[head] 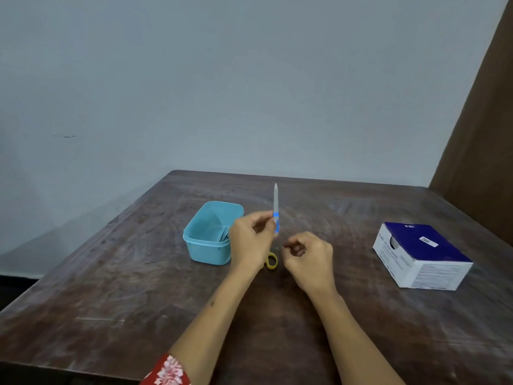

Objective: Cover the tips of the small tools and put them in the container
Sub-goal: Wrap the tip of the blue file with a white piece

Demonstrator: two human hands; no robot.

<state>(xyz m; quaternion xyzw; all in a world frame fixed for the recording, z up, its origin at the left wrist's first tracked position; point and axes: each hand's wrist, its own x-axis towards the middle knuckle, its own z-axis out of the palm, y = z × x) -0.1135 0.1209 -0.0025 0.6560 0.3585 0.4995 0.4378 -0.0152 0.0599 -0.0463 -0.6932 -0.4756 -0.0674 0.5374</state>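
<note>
The left hand (249, 240) is raised above the table and pinches a small tool (276, 208) between fingertips and thumb at its blue lower part, so that the tool stands nearly upright with its pale, capped tip pointing up and away from the person. Just to the right and a little lower, the right hand (308, 259) hovers with its fingers curled in toward the palm; it seems to hold nothing, though the inside of the curl is too small and blurred to be sure. The two hands are near each other but apart. Just left of the left hand sits the light blue container (206, 247), open at the top, with a few thin grey pieces leaning inside against its right wall. Between and below the two hands a small yellow ring-shaped object (272, 262) lies on the table, partly hidden by the left hand. Well to the right stands a blue and white cardboard box (424, 254), with a round opening in its left face. All of this rests on a dark, worn wooden table (111, 287) set against a pale grey wall. A red patterned sleeve (169, 370) shows on the left arm.
</note>
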